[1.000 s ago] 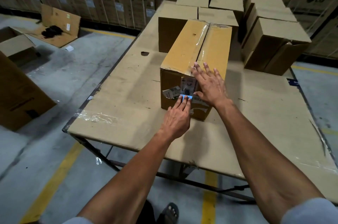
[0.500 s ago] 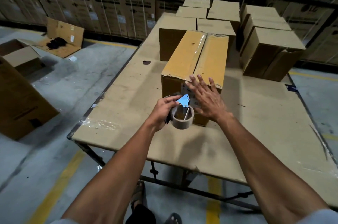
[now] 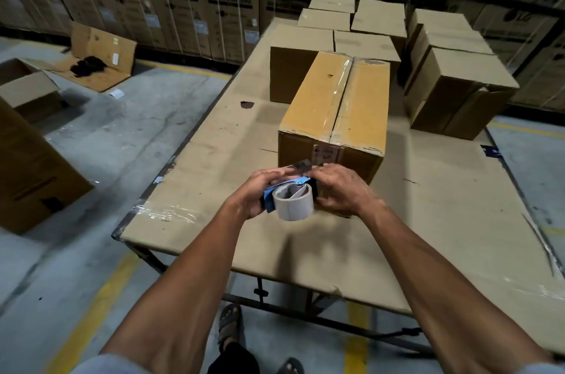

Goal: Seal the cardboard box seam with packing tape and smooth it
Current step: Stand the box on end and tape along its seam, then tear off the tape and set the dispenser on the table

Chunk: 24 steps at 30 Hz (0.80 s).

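**Both hands on the tape roll, box sitting just past them**

The left hand [image 3: 260,193] and right hand [image 3: 339,190] each have a grip wrapped around the tape dispenser [image 3: 292,199], a grey roll on a blue holder, held in the air above the near part of the tabletop [image 3: 214,159]. A short dark flap of tape sticks up between the fingertips; hard to say which hand pinches it. The hands cover the lower near face of the cardboard box [image 3: 336,108], so I can't make out where the tape strip ends there.

The box stands just beyond the hands, its long top seam running away with shiny clear tape along it. There's a label on the near face, too blurry to read.

Open tabletop left and right of the box; the near edge looks ragged. More plain boxes [image 3: 452,89] crowd the far end. Stacked cartons [image 3: 232,1] on the back wall read "LG".
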Available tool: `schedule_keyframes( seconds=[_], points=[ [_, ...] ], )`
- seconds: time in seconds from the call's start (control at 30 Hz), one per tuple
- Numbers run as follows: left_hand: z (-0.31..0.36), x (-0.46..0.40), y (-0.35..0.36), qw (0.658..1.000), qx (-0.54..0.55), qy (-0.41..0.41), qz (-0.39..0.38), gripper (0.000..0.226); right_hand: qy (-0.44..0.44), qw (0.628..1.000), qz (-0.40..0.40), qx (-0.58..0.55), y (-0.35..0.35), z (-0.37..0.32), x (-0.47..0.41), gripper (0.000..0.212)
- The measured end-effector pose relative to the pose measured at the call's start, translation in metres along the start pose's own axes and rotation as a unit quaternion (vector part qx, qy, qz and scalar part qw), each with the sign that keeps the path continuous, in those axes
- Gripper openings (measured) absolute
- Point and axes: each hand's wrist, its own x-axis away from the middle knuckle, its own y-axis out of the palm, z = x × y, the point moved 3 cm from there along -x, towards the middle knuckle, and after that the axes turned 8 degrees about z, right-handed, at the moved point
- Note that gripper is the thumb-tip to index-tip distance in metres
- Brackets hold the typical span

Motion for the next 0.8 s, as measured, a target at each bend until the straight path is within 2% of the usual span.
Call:
schedule_keyframes(
  seconds=[0.07, 0.23, 0.3, 0.43, 0.63, 0.8],
  points=[
    [0.005, -0.007, -0.018, 0.999, -0.025, 0.027, 0.039, 0.035, 0.024, 0.999, -0.027, -0.017, 0.006, -0.006, -0.005, 0.058],
    [0.016, -0.024, -0.061, 0.975, -0.178, 0.102, 0.087, 0.037, 0.087, 0.993, -0.062, -0.051, 0.037, -0.027, -0.027, 0.055],
    [0.020, -0.037, -0.091, 0.951, -0.254, 0.133, 0.115, 0.040, 0.112, 0.989, -0.076, -0.057, 0.062, -0.044, -0.053, 0.053],
    [0.016, -0.034, -0.106, 0.877, -0.414, 0.207, 0.129, 0.042, 0.177, 0.977, -0.082, -0.090, 0.089, -0.062, -0.061, 0.053],
    [0.025, -0.061, -0.175, 0.805, -0.502, 0.263, 0.176, 0.049, 0.200, 0.972, -0.089, -0.088, 0.138, -0.098, -0.123, 0.056],
    [0.030, -0.095, -0.224, 0.797, -0.516, 0.248, 0.193, 0.051, 0.217, 0.966, -0.108, -0.091, 0.174, -0.116, -0.172, 0.052]
  ],
)
